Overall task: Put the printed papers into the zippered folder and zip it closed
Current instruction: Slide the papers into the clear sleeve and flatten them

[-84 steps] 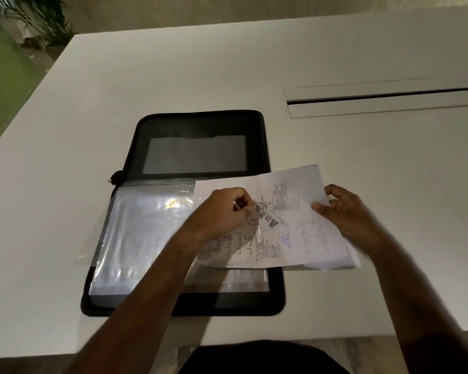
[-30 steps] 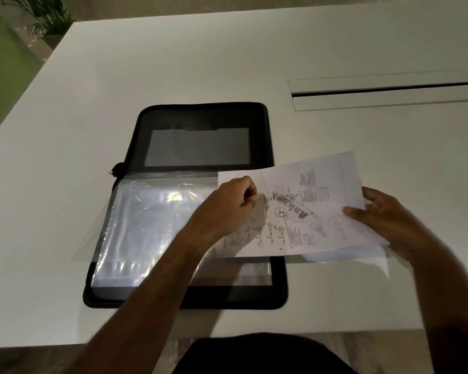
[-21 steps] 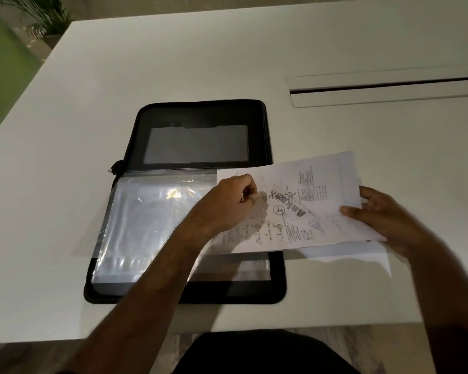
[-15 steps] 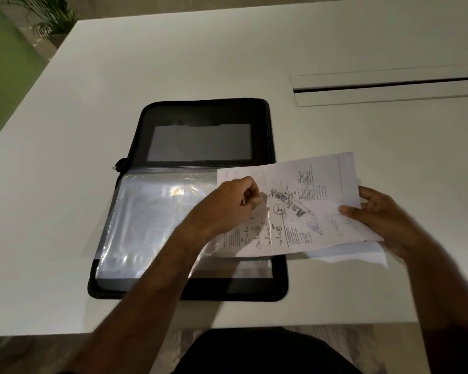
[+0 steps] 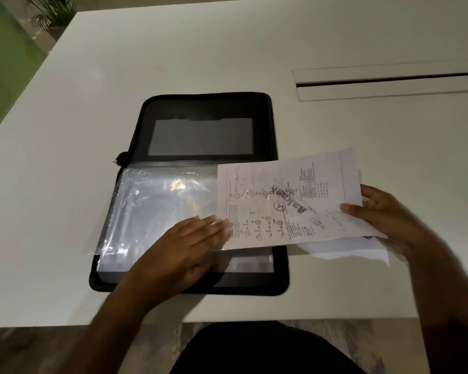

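Observation:
A black zippered folder [image 5: 208,106] lies open on the white table, its near half covered by clear plastic sleeves [image 5: 157,206]. The printed papers [image 5: 287,201], with chemistry diagrams, lie slanted with their left part reaching into the top sleeve and their right part sticking out over the folder's right edge. My right hand [image 5: 384,211] pinches the papers' right edge. My left hand [image 5: 189,247] rests flat on the plastic sleeve, fingers straight, fingertips at the papers' lower left corner. A second sheet [image 5: 349,247] shows below the top one.
The white table [image 5: 227,49] has a long cable slot with a flap [image 5: 389,82] at the back right. A potted plant [image 5: 52,9] and a green wall stand beyond the table's far left corner. The table's near edge runs just below the folder.
My left hand has let go of its pinch near the papers' middle, moved down and left, and now lies flat on the sleeve. The papers sit slightly further left.

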`<action>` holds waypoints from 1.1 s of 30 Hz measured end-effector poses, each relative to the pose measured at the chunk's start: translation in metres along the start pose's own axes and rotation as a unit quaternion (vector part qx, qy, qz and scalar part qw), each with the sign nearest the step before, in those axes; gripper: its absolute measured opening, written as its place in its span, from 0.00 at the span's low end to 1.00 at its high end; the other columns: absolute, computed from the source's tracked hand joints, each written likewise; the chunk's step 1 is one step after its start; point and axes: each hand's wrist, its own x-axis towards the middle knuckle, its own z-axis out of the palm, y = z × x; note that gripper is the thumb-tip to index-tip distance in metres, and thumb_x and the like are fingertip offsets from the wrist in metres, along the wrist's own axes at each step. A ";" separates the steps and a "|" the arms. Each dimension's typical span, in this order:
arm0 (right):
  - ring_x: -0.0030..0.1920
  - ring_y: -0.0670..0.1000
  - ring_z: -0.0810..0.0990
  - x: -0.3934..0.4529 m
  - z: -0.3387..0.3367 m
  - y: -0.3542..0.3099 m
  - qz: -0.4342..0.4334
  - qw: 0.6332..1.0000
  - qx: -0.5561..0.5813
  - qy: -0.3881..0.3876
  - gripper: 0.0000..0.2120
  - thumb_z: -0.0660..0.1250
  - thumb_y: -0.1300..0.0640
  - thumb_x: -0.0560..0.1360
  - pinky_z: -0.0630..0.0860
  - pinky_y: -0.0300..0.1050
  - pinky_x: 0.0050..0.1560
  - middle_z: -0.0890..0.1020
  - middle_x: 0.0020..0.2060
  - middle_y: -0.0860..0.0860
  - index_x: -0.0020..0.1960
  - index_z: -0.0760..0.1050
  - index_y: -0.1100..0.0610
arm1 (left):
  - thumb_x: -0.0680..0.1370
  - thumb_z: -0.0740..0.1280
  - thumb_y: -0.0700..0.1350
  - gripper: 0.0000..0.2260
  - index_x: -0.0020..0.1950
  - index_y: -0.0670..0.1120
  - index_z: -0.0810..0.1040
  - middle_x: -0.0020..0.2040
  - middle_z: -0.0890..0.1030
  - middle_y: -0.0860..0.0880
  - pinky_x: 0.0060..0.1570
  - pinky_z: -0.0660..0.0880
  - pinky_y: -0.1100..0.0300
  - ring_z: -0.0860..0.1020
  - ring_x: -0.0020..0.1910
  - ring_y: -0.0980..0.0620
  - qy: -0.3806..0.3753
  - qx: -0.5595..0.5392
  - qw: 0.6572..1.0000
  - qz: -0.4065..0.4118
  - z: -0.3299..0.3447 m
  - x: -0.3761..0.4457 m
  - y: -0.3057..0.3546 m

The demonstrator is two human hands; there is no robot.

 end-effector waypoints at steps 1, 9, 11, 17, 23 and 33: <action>0.47 0.55 0.91 0.000 0.002 0.000 0.002 1.000 -0.002 -0.002 0.18 0.77 0.53 0.73 0.77 0.43 0.25 0.90 0.55 0.53 0.61 0.84 0.41 | 0.84 0.64 0.50 0.24 0.79 0.46 0.69 0.80 0.68 0.49 0.78 0.63 0.51 0.65 0.80 0.50 0.015 0.035 0.999 0.009 0.003 -0.006 -0.001; 0.44 0.53 0.90 0.000 0.007 -0.002 0.005 1.000 -0.021 0.002 0.15 0.75 0.58 0.77 0.76 0.43 0.25 0.90 0.55 0.52 0.60 0.85 0.41 | 0.81 0.72 0.43 0.14 0.66 0.41 0.83 0.66 0.83 0.45 0.65 0.74 0.49 0.81 0.65 0.43 0.173 0.099 0.979 -0.043 0.015 -0.040 0.008; 0.42 0.51 0.90 0.000 0.007 -0.002 0.008 1.000 -0.023 0.002 0.15 0.74 0.59 0.79 0.75 0.42 0.24 0.90 0.55 0.52 0.59 0.85 0.41 | 0.81 0.72 0.44 0.13 0.63 0.41 0.84 0.61 0.85 0.44 0.61 0.76 0.49 0.83 0.59 0.42 0.189 0.108 0.974 -0.059 0.017 -0.043 0.009; 0.44 0.53 0.90 0.001 0.021 -0.001 0.003 0.999 -0.033 -0.005 0.15 0.73 0.61 0.80 0.77 0.43 0.24 0.90 0.55 0.50 0.62 0.83 0.45 | 0.84 0.67 0.46 0.10 0.61 0.42 0.81 0.59 0.83 0.45 0.59 0.72 0.53 0.79 0.56 0.43 0.208 0.082 0.972 -0.065 0.029 -0.039 0.012; 0.47 0.54 0.90 0.003 0.036 -0.004 -0.005 0.999 -0.034 -0.011 0.16 0.72 0.61 0.80 0.77 0.44 0.25 0.89 0.56 0.49 0.64 0.82 0.45 | 0.84 0.66 0.50 0.17 0.70 0.45 0.77 0.68 0.79 0.47 0.63 0.71 0.51 0.77 0.64 0.45 0.166 0.072 0.982 -0.056 0.032 -0.027 0.009; 0.54 0.53 0.89 0.007 0.059 -0.008 -0.016 0.999 -0.034 -0.036 0.15 0.74 0.59 0.79 0.86 0.44 0.44 0.89 0.57 0.49 0.62 0.84 0.43 | 0.77 0.74 0.43 0.27 0.76 0.43 0.73 0.75 0.75 0.43 0.73 0.70 0.48 0.72 0.75 0.44 0.107 0.088 0.990 -0.016 0.030 0.013 0.028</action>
